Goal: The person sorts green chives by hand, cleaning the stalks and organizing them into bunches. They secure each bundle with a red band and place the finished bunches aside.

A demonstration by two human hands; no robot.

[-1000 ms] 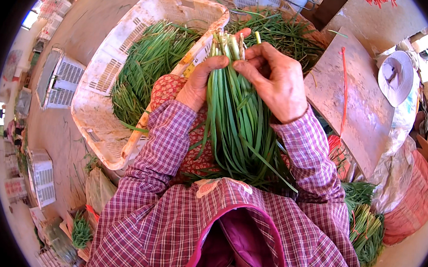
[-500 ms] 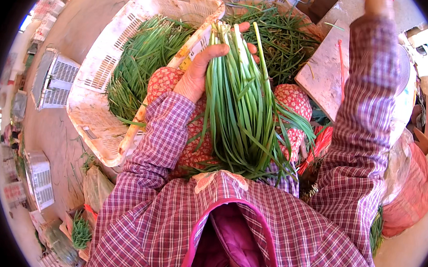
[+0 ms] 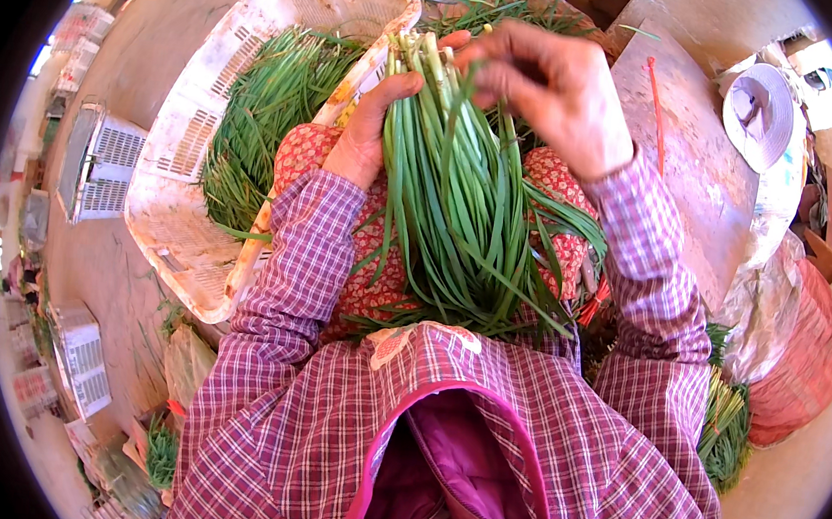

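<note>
My left hand (image 3: pixel 369 126) is wrapped round a thick bunch of chives (image 3: pixel 458 205), its thumb across the pale stalk ends. The long green leaves hang down over my lap, which is covered in red flowered cloth (image 3: pixel 385 281). At the top of the bunch, my right hand (image 3: pixel 577 97) is closed, thumb and fingertips pinched at the stalk ends. A blurred green chive leaf (image 3: pixel 460 103) runs down from that pinch. Parts of the stalk ends are hidden behind the right hand.
A dirty white plastic crate (image 3: pixel 173 209) holding loose chives (image 3: pixel 261 123) stands to the left. More chives (image 3: pixel 510 13) lie beyond my knees. On the right are a flat board (image 3: pixel 700 197) with a red strip (image 3: pixel 655 112), a pale hat (image 3: pixel 760 115) and a red sack (image 3: pixel 808 350).
My right hand has come down from the far right, above the board, to the stalk ends of the bunch. My left hand still holds the chives, slightly further left.
</note>
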